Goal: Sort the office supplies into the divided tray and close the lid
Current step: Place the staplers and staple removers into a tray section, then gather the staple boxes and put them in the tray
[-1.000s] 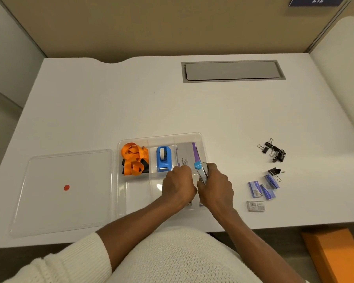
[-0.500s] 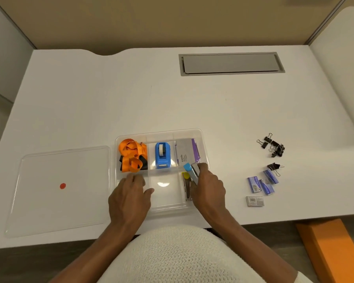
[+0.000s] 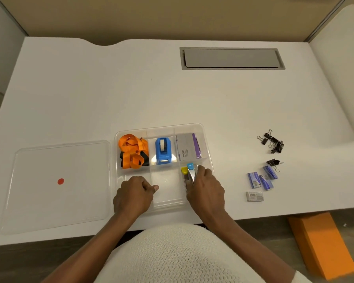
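Note:
A clear divided tray (image 3: pixel 192 126) lies near the desk's front edge. Its back compartments hold orange lanyards (image 3: pixel 132 151), a blue tape dispenser (image 3: pixel 163 151) and a grey-purple card box (image 3: pixel 188 147). My right hand (image 3: pixel 205 189) is shut on a blue-tipped stapler (image 3: pixel 191 170) in the front right compartment, beside a yellow-tipped one (image 3: pixel 184 170). My left hand (image 3: pixel 134 194) rests curled over the tray's front left corner, holding nothing. The clear lid (image 3: pixel 55 201) with a red dot lies flat to the left.
Right of the tray lie black binder clips (image 3: pixel 273 142), one separate clip (image 3: pixel 273 162), blue staple boxes (image 3: pixel 262 178) and a grey staple box (image 3: pixel 254 196). A grey cable hatch (image 3: pixel 231 58) sits at the back. An orange box (image 3: pixel 321 244) stands on the floor.
My left hand has left the stapler, moved left to the tray's front left corner and curled. My right hand has lowered the blue-tipped stapler into the front right compartment.

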{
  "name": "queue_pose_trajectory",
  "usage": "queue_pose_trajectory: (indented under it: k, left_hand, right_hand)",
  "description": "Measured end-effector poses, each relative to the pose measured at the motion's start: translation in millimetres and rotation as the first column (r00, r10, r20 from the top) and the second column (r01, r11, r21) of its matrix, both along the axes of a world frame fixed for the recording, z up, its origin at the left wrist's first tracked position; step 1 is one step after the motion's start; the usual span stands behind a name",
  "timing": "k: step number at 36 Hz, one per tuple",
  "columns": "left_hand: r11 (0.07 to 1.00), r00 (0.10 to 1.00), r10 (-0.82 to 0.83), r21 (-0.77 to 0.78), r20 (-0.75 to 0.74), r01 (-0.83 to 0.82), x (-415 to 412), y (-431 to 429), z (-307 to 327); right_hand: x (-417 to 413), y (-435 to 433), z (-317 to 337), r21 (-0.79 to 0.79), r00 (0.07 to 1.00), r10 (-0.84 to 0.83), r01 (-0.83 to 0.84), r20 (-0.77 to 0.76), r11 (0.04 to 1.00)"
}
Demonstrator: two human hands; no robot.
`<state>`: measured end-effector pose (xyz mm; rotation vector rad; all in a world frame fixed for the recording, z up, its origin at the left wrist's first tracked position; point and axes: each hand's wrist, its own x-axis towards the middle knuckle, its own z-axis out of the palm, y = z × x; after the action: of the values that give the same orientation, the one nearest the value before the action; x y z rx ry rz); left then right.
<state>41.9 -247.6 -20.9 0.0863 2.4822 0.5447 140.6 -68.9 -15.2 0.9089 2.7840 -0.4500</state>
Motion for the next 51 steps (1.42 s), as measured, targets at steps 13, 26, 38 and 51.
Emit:
queue_pose_trajectory:
  k: [13, 26, 38, 51]
  left_hand:
    - [0.999, 0.999, -0.036, 0.012, -0.016, 0.036, -3.3, 3.2, 6.6]
    - [0.930, 0.915, -0.322, -0.258, -0.241, 0.260, 9.5, 15.6, 33.8]
    - [0.704, 0.600, -0.694, -0.199, -0.398, 0.682, 24.7, 128.9, 77.5]
    - [0.310, 0.213, -0.899, -0.215, -0.382, 0.926, 106.2, 281.2, 19.2]
  right_hand:
    - [4.6, -4.1, 3.1, 0.075, 0.984, 0.177, -0.174, -0.038, 0.982]
    - [21.5, 6.8, 12.7, -0.083, 0.975, 0.064, -0.083, -0.215, 0.993]
    - [97.8, 100.2, 4.4, -0.223, 0.866, -0.417, 0.365, -0.274, 0.904]
    - [159.1, 192.7, -37.2, -0.062, 0.886, -0.367, 0.365, -0.281, 0.929]
